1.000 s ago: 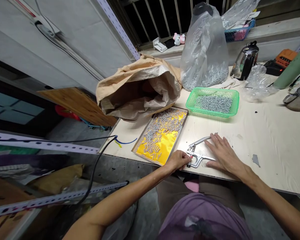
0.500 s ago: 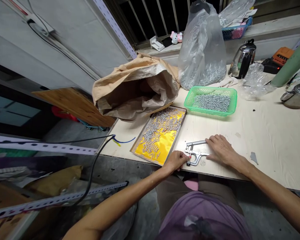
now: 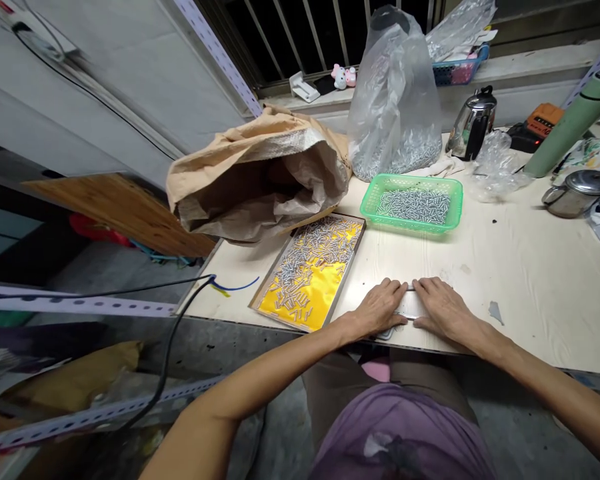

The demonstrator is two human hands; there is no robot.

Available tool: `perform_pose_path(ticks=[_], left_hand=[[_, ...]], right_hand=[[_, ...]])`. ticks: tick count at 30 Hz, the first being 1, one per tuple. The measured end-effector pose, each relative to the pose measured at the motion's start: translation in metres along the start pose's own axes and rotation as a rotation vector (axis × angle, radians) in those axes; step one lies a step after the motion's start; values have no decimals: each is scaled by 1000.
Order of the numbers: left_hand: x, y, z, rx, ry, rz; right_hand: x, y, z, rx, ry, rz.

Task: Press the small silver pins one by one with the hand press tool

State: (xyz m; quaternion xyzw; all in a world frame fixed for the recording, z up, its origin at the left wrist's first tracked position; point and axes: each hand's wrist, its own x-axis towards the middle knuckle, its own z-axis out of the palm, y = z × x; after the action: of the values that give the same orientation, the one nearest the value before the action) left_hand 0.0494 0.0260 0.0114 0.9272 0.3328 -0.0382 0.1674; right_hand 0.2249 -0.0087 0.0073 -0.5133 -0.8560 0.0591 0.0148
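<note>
A silver plier-like hand press [image 3: 409,318] with two long handles lies at the table's front edge, mostly covered by my hands. My left hand [image 3: 379,308] is closed over its jaw end, with fingers around both handles. My right hand [image 3: 443,305] grips the far ends of the handles from the right. Between my hands short stretches of both handles show. Whatever sits in the jaw is hidden under my left hand. To the left lies a shallow tray [image 3: 325,283] with a yellow lining, strewn with small silver metal pins [image 3: 293,277].
Behind my hands stands a green basket [image 3: 413,228] of similar metal pins. An open brown paper sack [image 3: 255,167] overhangs the tray's back. Farther back are a clear plastic bag [image 3: 395,100] of metal pieces, a kettle [image 3: 474,123] and a green bottle [image 3: 573,123]. A black cable [image 3: 167,360] hangs left.
My left hand has moved from pinching at the press's jaw to wrapping over its head and handles. My right hand stays on the handles, which look closer together. The view has shifted slightly.
</note>
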Motion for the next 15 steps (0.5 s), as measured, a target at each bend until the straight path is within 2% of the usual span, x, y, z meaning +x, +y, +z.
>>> perform_pose_path(ticks=[5,12,15], left_hand=[[9,8,-9,81,-101,-24],[17,15,-9,78,-147,-130],[22,13,-10,68,-174,-127]], right_hand=[[3,-5,-8,-79,-103,52],[15,-5,-14,-66,-221,73],[15,-4,-13,-27,-238,80]])
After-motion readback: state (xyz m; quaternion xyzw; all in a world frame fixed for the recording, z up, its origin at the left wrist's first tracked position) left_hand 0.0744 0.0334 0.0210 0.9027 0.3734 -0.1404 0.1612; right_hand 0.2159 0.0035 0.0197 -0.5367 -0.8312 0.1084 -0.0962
